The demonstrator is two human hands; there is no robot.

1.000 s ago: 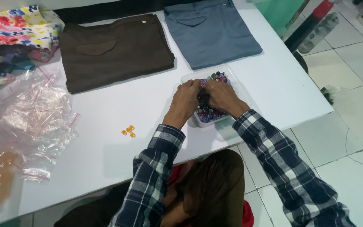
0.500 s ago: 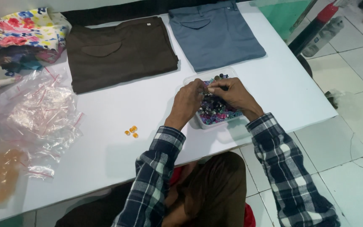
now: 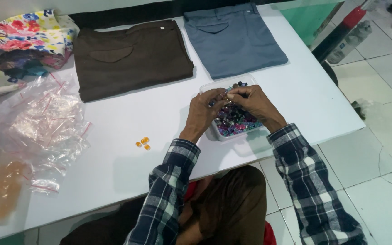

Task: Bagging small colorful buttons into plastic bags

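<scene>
A clear plastic box [image 3: 221, 134] full of small coloured beads [image 3: 234, 121] sits on the white table [image 3: 128, 172] in front of me. Both hands hover over it, fingertips together. My left hand [image 3: 205, 111] and my right hand [image 3: 252, 102] pinch something tiny between them above the beads; what it is I cannot make out. Three small orange beads [image 3: 143, 143] lie loose on the table to the left of my left arm.
Folded brown trousers [image 3: 130, 56] and folded grey-blue trousers [image 3: 232, 38] lie at the far side. Floral cloth [image 3: 21, 34] is piled at far left. Several clear zip bags [image 3: 37, 122] spread at left. The table's right edge meets tiled floor [image 3: 377, 113].
My hands stay over the bead box, lifted slightly with fingertips drawn closer together. The view has shifted a little; nothing else on the table moved.
</scene>
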